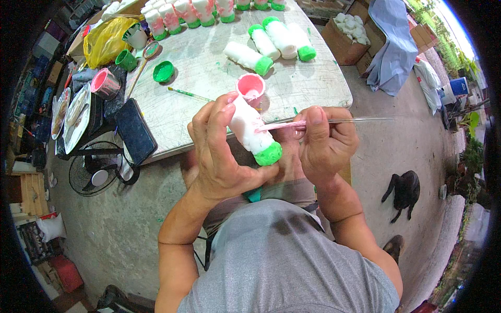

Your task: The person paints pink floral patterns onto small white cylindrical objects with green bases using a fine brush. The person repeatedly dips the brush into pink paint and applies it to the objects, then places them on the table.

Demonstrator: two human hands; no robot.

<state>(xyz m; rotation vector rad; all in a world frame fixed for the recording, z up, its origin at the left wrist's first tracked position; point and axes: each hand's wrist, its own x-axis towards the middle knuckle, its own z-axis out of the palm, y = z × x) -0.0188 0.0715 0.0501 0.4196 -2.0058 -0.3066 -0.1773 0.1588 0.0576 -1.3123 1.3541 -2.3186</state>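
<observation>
My left hand (216, 143) is closed around a white bottle-shaped piece (245, 122) with a bumpy surface and a green end (269, 154), which is tilted with that end low and toward the right. In my right hand (329, 141) is a thin paintbrush (276, 125) with a clear handle, pinched between thumb and fingers. Its pink-stained tip touches the side of the white piece. Just beyond the piece, at the table's near edge, is a cup of pink paint (250, 87). The fingers of my left hand partly cover the piece.
Several white pieces with green ends (276, 39) lie on the white table (203, 68). Rows of pink-marked ones (203, 13) stand behind. A green lid (163, 72), a second brush (188, 94) and a phone (135, 130) lie leftward. A fan (96, 169) and a black animal (403, 193) are on the floor.
</observation>
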